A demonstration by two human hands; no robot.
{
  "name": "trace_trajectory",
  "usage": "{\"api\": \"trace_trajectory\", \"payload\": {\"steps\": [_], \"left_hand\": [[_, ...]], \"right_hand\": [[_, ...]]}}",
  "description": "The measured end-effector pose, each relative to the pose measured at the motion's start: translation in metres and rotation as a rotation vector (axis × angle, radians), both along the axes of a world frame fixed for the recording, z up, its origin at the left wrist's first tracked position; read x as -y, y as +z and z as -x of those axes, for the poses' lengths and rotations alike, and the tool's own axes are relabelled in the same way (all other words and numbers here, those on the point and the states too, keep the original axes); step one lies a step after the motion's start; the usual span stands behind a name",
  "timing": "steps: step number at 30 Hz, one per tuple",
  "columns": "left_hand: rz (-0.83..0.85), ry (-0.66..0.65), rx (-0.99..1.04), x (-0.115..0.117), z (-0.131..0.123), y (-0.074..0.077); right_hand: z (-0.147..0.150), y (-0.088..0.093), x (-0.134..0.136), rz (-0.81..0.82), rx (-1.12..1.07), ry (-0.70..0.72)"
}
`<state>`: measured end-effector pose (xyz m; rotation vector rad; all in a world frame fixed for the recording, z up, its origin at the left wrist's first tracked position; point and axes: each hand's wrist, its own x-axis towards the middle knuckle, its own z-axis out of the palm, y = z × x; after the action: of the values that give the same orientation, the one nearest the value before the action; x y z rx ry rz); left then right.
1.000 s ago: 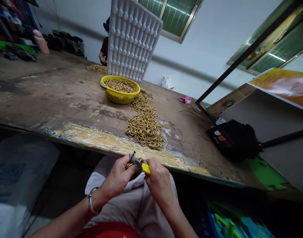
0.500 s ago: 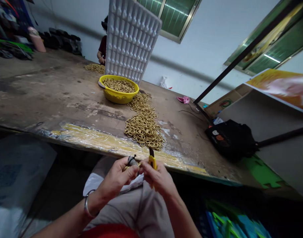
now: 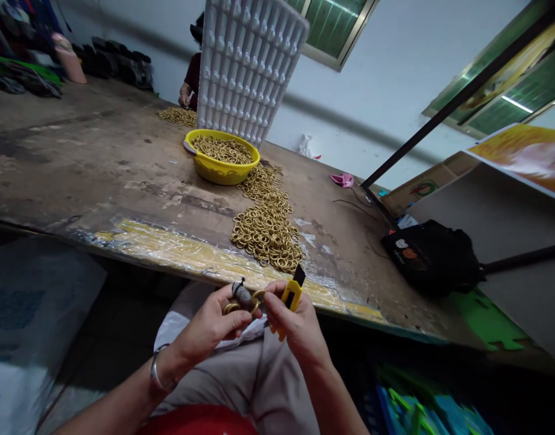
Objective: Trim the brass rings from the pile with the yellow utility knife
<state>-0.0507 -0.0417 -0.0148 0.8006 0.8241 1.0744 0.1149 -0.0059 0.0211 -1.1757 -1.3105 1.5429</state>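
My left hand (image 3: 214, 317) is closed around a few gold-coloured rings (image 3: 231, 308). A grey wrap (image 3: 242, 295), tied with black cord, sits on one of its fingers. My right hand (image 3: 293, 320) grips a yellow utility knife (image 3: 291, 296), its dark blade pointing up and away from me. At the right thumb and fingertips is another gold ring (image 3: 258, 293), touching both hands' fingers. Both hands are above my lap, just short of the table edge. Beyond them lies a pile of similar rings (image 3: 268, 238) on the tabletop.
The pile trails back to a yellow basin (image 3: 223, 174) full of rings. Behind it stands a grey moulded plastic tray (image 3: 250, 72). A co-worker (image 3: 191, 84) sits behind the tray near more rings (image 3: 175, 116). A black bag (image 3: 434, 257) lies at right beside a dark pole (image 3: 441, 115).
My right hand has moved slightly right and the knife now tilts rightward. The fingertips have parted a little, so the rings between the hands show more clearly. The whole view has shifted slightly.
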Motion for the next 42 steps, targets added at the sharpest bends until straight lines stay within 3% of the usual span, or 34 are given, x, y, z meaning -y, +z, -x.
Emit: {"api": "trace_trajectory", "payload": {"steps": [3, 6, 15, 20, 28, 35, 42], "left_hand": [[-0.021, -0.045, -0.096, -0.002, 0.005, 0.002], [-0.028, 0.034, -0.141, -0.005, 0.009, 0.003], [0.096, -0.043, 0.212, -0.003, 0.0, 0.006], [0.145, -0.058, 0.226, 0.002, -0.004, 0.011], [0.09, 0.047, 0.108, 0.003, -0.005, 0.011], [0.108, 0.108, 0.023, 0.005, -0.007, 0.012], [-0.014, 0.035, -0.052, 0.007, -0.002, 0.01]], "right_hand": [[-0.003, 0.001, 0.0, -0.075, 0.086, 0.011], [-0.003, -0.001, 0.001, -0.089, 0.067, 0.018], [0.003, -0.005, 0.012, -0.105, 0.086, 0.036], [0.0, -0.001, 0.013, -0.233, 0.173, 0.077], [-0.001, 0.0, 0.021, -0.647, 0.562, 0.046], [-0.002, -0.009, 0.025, -0.719, 0.894, 0.081], [-0.004, -0.016, 0.018, -0.754, 1.036, 0.104]]}}
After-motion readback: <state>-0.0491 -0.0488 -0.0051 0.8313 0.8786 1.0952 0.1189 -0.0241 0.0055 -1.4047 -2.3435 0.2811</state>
